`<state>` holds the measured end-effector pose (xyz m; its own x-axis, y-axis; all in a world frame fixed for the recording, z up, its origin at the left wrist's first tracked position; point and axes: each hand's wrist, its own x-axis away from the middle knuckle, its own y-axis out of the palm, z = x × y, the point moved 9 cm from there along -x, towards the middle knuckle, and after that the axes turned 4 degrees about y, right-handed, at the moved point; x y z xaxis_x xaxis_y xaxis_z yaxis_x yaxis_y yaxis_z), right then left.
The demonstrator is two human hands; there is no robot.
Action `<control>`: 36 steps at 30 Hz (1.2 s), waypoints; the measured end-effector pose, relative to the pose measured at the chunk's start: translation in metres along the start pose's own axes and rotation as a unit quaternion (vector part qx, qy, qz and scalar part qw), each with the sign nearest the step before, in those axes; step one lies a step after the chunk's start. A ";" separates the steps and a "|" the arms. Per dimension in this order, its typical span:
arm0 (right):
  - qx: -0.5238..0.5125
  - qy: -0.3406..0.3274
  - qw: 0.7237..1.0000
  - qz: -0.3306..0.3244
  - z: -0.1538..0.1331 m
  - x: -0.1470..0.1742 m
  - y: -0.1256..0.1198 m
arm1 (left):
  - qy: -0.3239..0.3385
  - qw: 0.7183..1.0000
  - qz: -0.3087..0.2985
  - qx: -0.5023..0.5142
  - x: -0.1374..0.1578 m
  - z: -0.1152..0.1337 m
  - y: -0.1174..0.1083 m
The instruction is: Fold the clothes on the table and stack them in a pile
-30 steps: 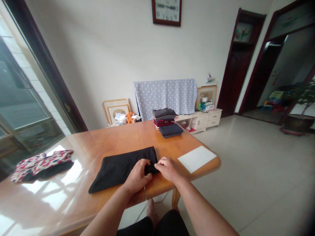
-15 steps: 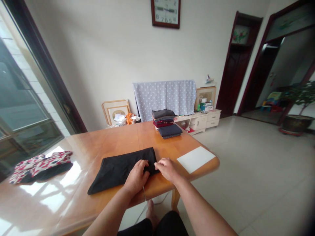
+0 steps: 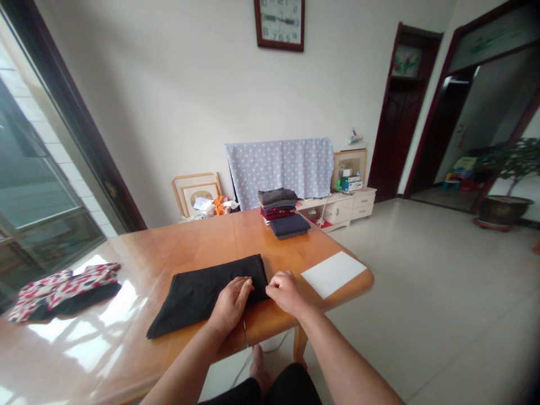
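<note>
A folded black garment [image 3: 198, 292] lies flat on the wooden table [image 3: 202, 236] in front of me. My left hand [image 3: 232, 301] rests over its right part, thumb and fingers pressed together. Just at the garment's right edge is my right hand [image 3: 286, 291], its fingers curled into a pinch. Whatever either hand has between its fingertips, if anything, is too small or hidden to make out. A white sheet [image 3: 334, 274] lies on the table to the right of my right hand.
At the far table edge stands a stack of folded clothes [image 3: 277, 203], with dark folded clothes [image 3: 290, 226] against its front. A red-and-white patterned garment [image 3: 71, 289] lies at the left. Behind the table are a dotted cloth [image 3: 278, 166] and a low white cabinet [image 3: 350, 208].
My left thumb and fingers have drawn together, and my right fingers have curled in more. The garment stays in place; the view has shifted slightly.
</note>
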<state>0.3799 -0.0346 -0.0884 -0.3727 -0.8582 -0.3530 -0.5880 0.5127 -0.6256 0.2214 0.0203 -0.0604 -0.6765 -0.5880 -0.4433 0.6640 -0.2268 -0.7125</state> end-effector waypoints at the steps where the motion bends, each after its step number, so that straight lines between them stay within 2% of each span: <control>1: 0.002 -0.002 1.000 0.002 -0.001 0.001 -0.001 | 0.001 1.000 -0.005 -0.011 -0.003 0.000 0.000; 6: 0.009 -0.009 1.000 0.008 -0.007 0.004 -0.005 | 0.047 0.986 -0.045 -0.154 -0.010 0.005 0.003; 9: 0.012 -0.010 1.000 0.010 -0.008 0.005 -0.004 | 0.042 0.972 -0.086 -0.217 -0.004 -0.008 0.013; 13: 0.009 -0.008 0.999 0.035 -0.006 0.004 -0.004 | 0.024 0.964 -0.110 -0.241 0.004 -0.023 0.022; 20: -0.019 0.033 0.998 0.044 -0.001 -0.008 -0.003 | 0.019 0.965 -0.101 -0.241 0.005 -0.024 0.023; 24: 0.042 -0.006 0.997 0.059 -0.021 -0.029 -0.001 | 0.016 0.965 -0.098 -0.243 0.006 -0.024 0.022; 26: 0.078 -0.042 0.996 0.026 -0.032 -0.044 0.012 | 0.014 0.963 -0.100 -0.249 0.007 -0.024 0.022; 28: 0.115 -0.055 0.991 -0.035 -0.035 -0.058 0.031 | 0.008 0.960 -0.102 -0.260 0.007 -0.024 0.022; 32: 0.188 -0.006 0.966 -0.179 -0.013 -0.070 0.070 | -0.010 0.954 -0.117 -0.277 0.008 -0.026 0.022; 36: 0.225 0.019 0.950 -0.214 0.003 -0.071 0.080 | -0.014 0.953 -0.132 -0.273 0.008 -0.028 0.024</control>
<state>0.3610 0.0671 -0.1153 -0.1980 -0.9800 0.0206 -0.3287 0.0466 -0.9433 0.2229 0.0321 -0.0967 -0.7827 -0.5891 -0.2006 0.2027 0.0634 -0.9772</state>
